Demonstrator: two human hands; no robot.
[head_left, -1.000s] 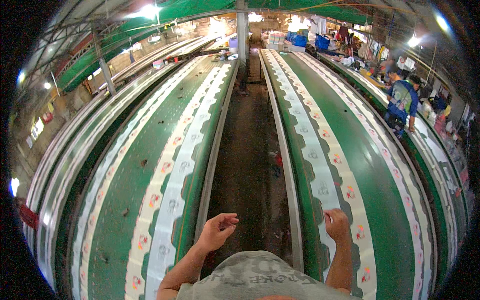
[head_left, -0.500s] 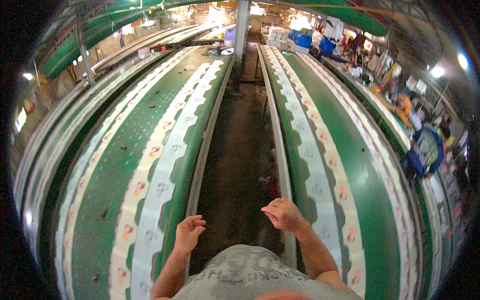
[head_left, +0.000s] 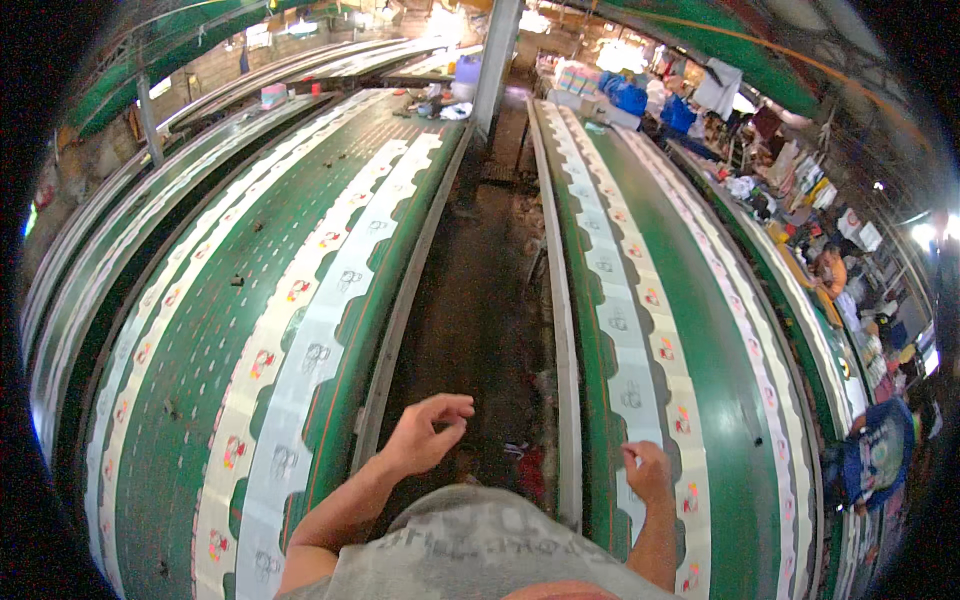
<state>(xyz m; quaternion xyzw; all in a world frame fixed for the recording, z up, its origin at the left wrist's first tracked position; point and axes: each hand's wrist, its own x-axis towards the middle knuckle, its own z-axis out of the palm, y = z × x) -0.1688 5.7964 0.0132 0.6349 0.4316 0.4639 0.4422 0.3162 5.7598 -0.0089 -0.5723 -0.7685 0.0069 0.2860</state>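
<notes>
My left hand [head_left: 428, 436] is raised over the dark aisle, thumb and fingers apart, holding nothing. Above the inner side of the right-hand table my right hand [head_left: 648, 470] has its fingers curled in, with nothing visible in them. Long green tables [head_left: 190, 350] flank me. On the left one lie a pale blue scalloped strip [head_left: 325, 330] with dark line drawings and a cream strip [head_left: 275, 330] with red and orange figures. Close to my right hand run a similar pale blue strip [head_left: 618, 345] and a cream strip [head_left: 668, 370]. Neither hand visibly touches the strips.
Between the tables the aisle floor [head_left: 470, 320] runs to a grey post [head_left: 495, 75]. A purple-blue container [head_left: 467, 70] stands by it. Blue bags [head_left: 628, 98] sit at the far right table end. A person in blue [head_left: 882, 455] and one in orange [head_left: 832, 272] are at the right.
My view has turned and tilted slightly. My left hand has swung right over the aisle, and my right hand has moved from the aisle's edge over the right table. The person in blue appears lower.
</notes>
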